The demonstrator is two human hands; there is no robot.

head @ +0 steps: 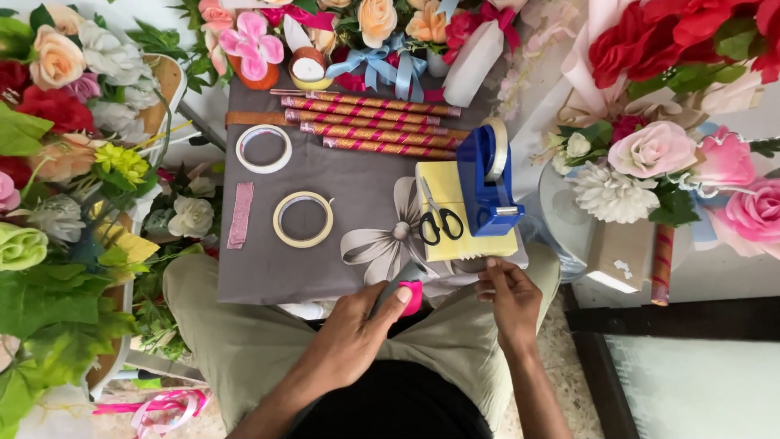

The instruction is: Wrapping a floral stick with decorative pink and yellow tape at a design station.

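Left hand (pixel 351 333) fingers closed on one pink piece (pixel 412 297), right hand (pixel 510 297) fingers pinched, beside two tape rolls (pixel 303 219), one scissors (pixel 437 219).

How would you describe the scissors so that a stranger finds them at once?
Look at the grey cloth across the person's lap. At its right end lies a yellow pad, beside a blue tape dispenser. The scissors lie on that pad, the only thing with black loop handles.
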